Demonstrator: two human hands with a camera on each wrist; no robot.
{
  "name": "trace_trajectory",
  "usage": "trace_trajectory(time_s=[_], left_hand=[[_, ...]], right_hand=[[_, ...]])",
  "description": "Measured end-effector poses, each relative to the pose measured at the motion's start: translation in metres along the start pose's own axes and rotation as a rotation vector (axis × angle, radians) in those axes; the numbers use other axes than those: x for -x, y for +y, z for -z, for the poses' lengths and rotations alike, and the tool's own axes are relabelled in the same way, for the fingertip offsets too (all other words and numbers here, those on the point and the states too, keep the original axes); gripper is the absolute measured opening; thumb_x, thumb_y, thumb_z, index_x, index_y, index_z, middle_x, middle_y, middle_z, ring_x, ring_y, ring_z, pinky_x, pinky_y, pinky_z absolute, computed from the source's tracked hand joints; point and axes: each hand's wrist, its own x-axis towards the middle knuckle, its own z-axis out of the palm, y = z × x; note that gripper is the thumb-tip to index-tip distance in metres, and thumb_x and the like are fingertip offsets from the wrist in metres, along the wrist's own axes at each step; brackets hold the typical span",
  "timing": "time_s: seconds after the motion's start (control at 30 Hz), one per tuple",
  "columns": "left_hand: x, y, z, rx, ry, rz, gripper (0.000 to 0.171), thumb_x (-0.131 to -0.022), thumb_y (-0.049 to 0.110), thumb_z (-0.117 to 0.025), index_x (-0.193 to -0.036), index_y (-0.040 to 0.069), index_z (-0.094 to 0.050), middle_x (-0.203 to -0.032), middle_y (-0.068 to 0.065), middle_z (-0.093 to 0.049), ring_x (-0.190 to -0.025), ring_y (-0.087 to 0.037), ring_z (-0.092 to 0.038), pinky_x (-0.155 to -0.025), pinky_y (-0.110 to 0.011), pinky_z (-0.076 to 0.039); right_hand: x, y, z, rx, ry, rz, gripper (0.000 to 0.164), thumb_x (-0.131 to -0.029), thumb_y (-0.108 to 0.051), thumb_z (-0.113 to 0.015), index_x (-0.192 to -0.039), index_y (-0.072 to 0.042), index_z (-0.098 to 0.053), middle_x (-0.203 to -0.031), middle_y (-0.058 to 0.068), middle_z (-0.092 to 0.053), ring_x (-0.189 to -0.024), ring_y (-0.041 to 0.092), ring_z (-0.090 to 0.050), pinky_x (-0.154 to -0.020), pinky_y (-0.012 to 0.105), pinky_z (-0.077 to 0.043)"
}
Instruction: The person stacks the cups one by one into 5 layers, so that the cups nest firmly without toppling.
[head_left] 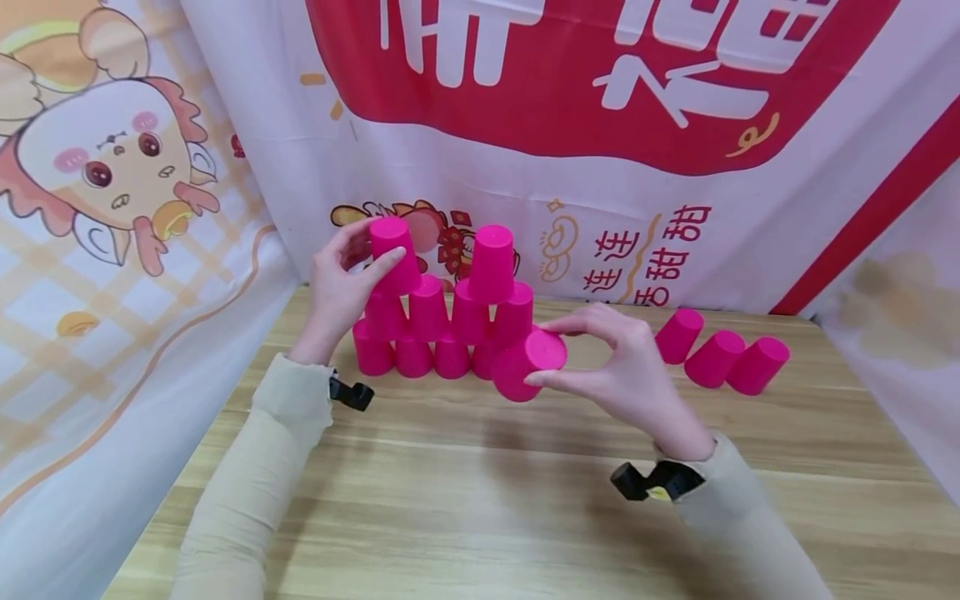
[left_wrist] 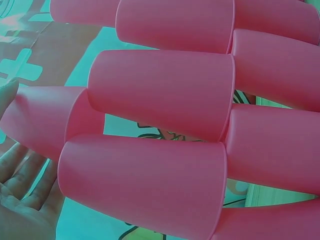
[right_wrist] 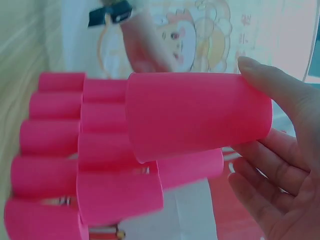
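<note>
Pink cups stand mouth-down in a stepped stack (head_left: 427, 310) at the back of the table. My left hand (head_left: 345, 279) pinches a pink cup (head_left: 395, 258) on the stack's upper left; in the left wrist view, thumb and fingers lie on either side of that cup (left_wrist: 42, 117). Another cup (head_left: 492, 265) stands on the upper right. In front of the stack's right end, my right hand (head_left: 618, 367) grips a tilted cup (head_left: 525, 367) between thumb and fingers. The right wrist view shows that held cup (right_wrist: 200, 117) nearer the camera than the stack, partly hiding it.
Three more pink cups (head_left: 717, 358) stand mouth-down to the right of the stack on the wooden table (head_left: 450, 500). A printed cloth (head_left: 570, 183) hangs right behind the cups, and another printed cloth (head_left: 135, 333) borders the left side.
</note>
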Motion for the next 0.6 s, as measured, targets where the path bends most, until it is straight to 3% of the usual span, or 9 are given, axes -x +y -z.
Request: trace_trajectory(time_s=[0.17,0.37,0.6], left_hand=[[0.0,-0.001,0.001,-0.009,-0.007,0.004,0.065,-0.088,0.047,-0.079,-0.144,0.025,-0.057,-0.134,0.003,-0.063,-0.121,-0.019,-0.057,-0.102,-0.039,-0.049],[0.001,0.0,0.001,-0.009,-0.015,0.005,0.063,-0.088,0.046,-0.079,-0.144,0.027,-0.057,-0.133,0.003,-0.063,-0.12,-0.018,-0.057,-0.102,-0.039,-0.049],[0.001,-0.002,0.0,0.004,-0.022,-0.006,0.061,-0.089,0.046,-0.079,-0.143,0.026,-0.058,-0.132,0.001,-0.063,-0.119,-0.019,-0.057,-0.101,-0.038,-0.049]], right_hand=[[-0.014,-0.01,-0.015,-0.035,0.035,0.051,0.056,-0.064,-0.026,-0.1,-0.115,-0.018,-0.078,-0.105,-0.011,-0.071,-0.103,0.012,-0.059,-0.088,0.04,-0.046],[-0.042,-0.019,-0.028,-0.122,0.086,0.079,0.052,-0.069,-0.024,-0.098,-0.116,-0.017,-0.077,-0.11,-0.011,-0.071,-0.106,0.012,-0.061,-0.089,0.04,-0.05],[-0.086,-0.063,-0.022,-0.313,0.231,0.095,0.042,-0.077,0.004,-0.087,-0.116,0.006,-0.072,-0.11,0.009,-0.072,-0.104,0.021,-0.064,-0.093,0.04,-0.053]])
